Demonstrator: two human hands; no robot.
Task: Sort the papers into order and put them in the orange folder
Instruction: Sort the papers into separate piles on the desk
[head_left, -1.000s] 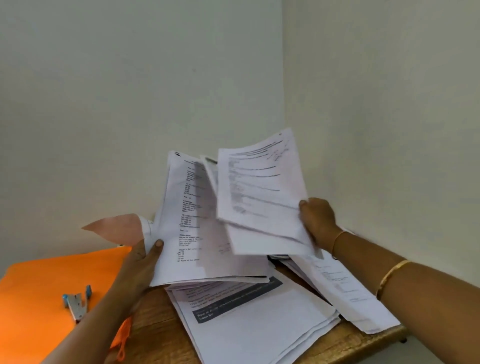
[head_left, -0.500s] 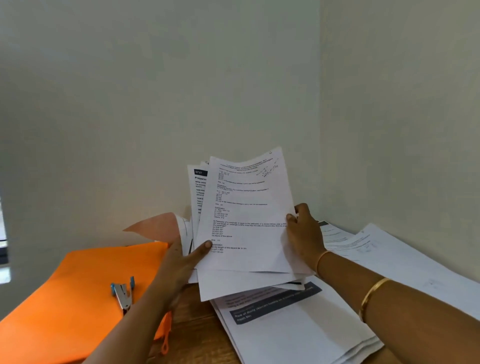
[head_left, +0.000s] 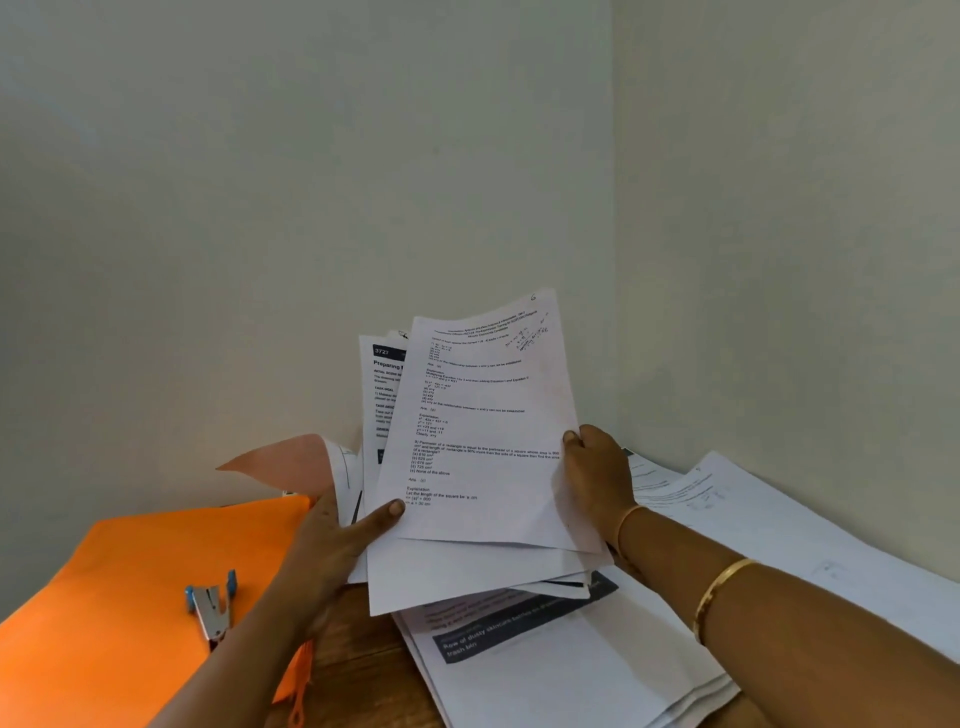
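Observation:
I hold a loose sheaf of printed papers (head_left: 483, 441) upright above the desk. My left hand (head_left: 337, 540) grips its lower left edge, thumb lying across the front sheet. At the right edge my right hand (head_left: 597, 478) pinches the front sheet. A sheet with a dark header peeks out behind on the left. The orange folder (head_left: 119, 587) lies flat at the left, with a pale peach flap (head_left: 291, 457) raised behind my left hand. More papers (head_left: 561, 670) lie stacked on the desk below the sheaf.
A small blue and metal stapler (head_left: 210, 605) lies on the orange folder. Further sheets (head_left: 753, 519) spread along the right wall. A strip of wooden desk (head_left: 363, 670) shows between folder and stack. Walls meet in a corner right behind the papers.
The two fanned bundles have come together into one sheaf held by both hands. The camera has swung to the right, showing more sheets by the right wall.

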